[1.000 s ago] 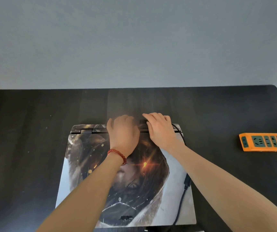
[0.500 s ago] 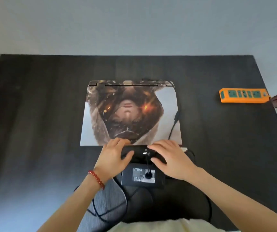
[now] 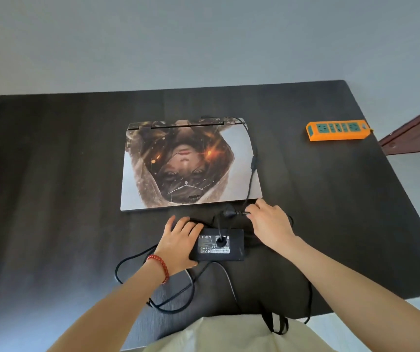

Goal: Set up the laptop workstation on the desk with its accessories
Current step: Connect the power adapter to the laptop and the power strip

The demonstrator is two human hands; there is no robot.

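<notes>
1. Dark wood-grain bench (image 3: 51, 186) is being viewed from above against a plain grey wall; a closed laptop (image 3: 191, 163) with a printed lid is lying at its middle, hinge on the far side.
2. A black power brick (image 3: 219, 245) is being steadied at the near edge by the left hand (image 3: 178, 243), whose thumb and fingers are curling round the brick's left end.
3. The mains plug (image 3: 231, 213), long axis running left to right, is being pinched at its right end by the fingers of the right hand (image 3: 271, 224).
4. An orange power strip (image 3: 337, 130) is lying far right, well apart from the plug; the right hand is judged the nearer one for carrying it there.
5. A thin cable (image 3: 252, 161) is seen running along the laptop's right edge toward its far corner.
</notes>
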